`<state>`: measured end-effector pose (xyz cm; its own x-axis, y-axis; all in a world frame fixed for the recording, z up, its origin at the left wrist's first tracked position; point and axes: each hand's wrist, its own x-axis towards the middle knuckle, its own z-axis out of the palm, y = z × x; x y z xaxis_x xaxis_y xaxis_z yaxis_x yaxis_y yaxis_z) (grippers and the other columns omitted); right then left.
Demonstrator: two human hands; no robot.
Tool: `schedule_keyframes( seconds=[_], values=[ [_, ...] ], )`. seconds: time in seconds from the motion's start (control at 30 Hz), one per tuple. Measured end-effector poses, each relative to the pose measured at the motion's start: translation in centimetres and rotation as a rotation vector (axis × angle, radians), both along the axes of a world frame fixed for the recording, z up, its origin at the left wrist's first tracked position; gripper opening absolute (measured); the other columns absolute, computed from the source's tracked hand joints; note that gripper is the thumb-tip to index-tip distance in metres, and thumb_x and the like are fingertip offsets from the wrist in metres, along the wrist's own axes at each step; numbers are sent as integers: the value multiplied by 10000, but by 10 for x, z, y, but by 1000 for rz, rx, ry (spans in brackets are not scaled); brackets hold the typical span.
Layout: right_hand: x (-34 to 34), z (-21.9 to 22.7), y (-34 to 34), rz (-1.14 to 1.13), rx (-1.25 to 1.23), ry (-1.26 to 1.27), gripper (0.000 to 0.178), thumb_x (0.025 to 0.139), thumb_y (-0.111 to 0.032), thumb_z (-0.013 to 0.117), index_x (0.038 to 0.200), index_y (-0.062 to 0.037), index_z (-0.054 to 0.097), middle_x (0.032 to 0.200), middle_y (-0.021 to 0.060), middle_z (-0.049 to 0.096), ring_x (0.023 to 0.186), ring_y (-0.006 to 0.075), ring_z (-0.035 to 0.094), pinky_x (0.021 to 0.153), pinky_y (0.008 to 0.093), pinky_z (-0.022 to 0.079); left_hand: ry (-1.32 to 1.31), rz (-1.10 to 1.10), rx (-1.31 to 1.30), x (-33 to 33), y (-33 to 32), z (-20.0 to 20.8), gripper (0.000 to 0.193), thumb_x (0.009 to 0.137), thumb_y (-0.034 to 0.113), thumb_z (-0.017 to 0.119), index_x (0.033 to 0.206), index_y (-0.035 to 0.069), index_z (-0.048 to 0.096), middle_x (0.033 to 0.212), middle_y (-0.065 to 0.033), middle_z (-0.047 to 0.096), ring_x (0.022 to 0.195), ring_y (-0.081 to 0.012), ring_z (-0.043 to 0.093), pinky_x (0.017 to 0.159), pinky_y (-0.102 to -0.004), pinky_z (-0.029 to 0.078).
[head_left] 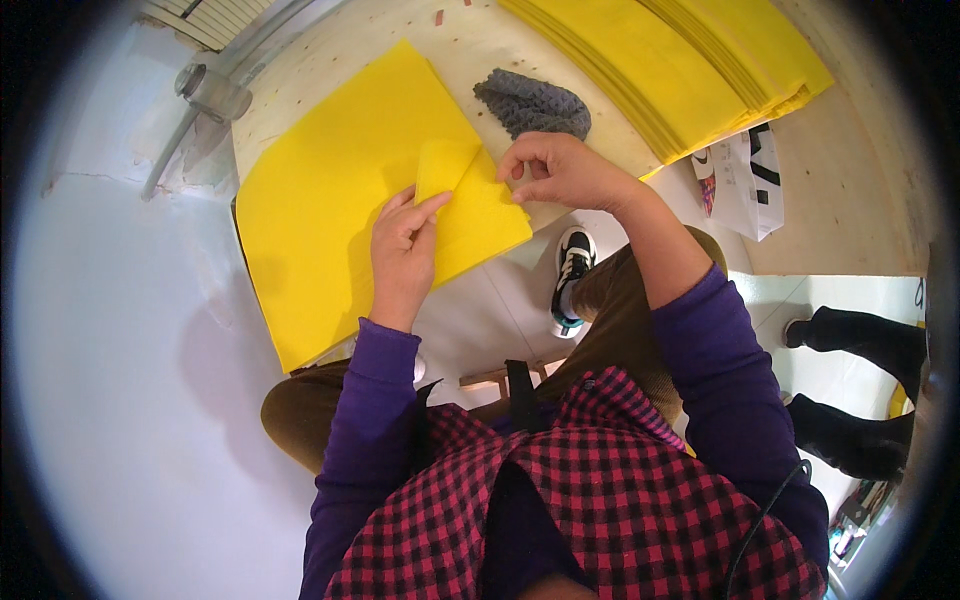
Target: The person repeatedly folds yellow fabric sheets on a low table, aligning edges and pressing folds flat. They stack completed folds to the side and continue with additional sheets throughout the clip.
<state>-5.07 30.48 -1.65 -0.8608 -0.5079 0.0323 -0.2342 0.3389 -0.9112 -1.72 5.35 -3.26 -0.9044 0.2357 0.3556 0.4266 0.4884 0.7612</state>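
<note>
A wide yellow sheet (330,190), perhaps a stack of thin fabric-like sheets, lies on the wooden table in front of me. Over its right part is a smaller folded yellow piece (440,165). My left hand (404,245) grips this piece at its lower left edge, between the thumb and fingers. Close to the right edge of the sheet, my right hand (565,172) has its thumb and fingers curled toward each other in a pinch; whether anything is between them is too small to tell. Just beyond it lies a crumpled dark grey textured cloth (532,102).
A thick pile of folded yellow sheets (680,70) covers the far right of the table (330,75). A white printed bag (740,190) hangs by its edge. A pipe fitting (212,92) juts from the left wall. Another person's dark-clad legs (860,350) show at right.
</note>
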Motion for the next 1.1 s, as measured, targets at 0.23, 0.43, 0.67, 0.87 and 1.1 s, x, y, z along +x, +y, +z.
schedule_keyframes(
  seconds=[0.23,0.43,0.67,0.87,1.1],
  values=[
    [-1,-7,-4,5,-20,-50,248,729,-64,748,958,-77,654,856,-12,533,709,89,481,632,232,407,28,35,-70,3,1,4,260,830,-4,546,1022,71,704,977,-169,654,1087,-354,556,930,-389,421],
    [0,-3,-4,7,18,-56,261,722,-99,756,959,-76,650,857,-16,539,687,88,472,615,240,409,16,-5,-33,1,1,4,278,826,-18,537,1027,76,704,1013,-170,652,1096,-346,553,921,-375,424],
    [4,3,-7,8,1,-91,311,702,-83,775,973,-32,630,831,24,608,737,110,563,671,250,464,19,33,-57,3,-2,-1,257,835,12,553,1032,82,703,1012,-170,655,1100,-357,551,952,-395,404],
    [2,0,-10,30,-5,-151,275,731,-44,748,981,-49,633,826,-21,564,711,78,500,635,232,417,20,7,-28,2,-1,2,243,835,19,555,1015,83,706,927,-166,668,1081,-379,557,954,-403,405],
    [-2,-9,-16,-36,-25,-69,140,735,-75,728,841,-18,657,714,30,617,686,118,571,648,265,466,32,16,-28,2,0,5,241,825,28,572,1016,88,706,954,-173,665,1083,-382,551,953,-414,408]
  ],
)
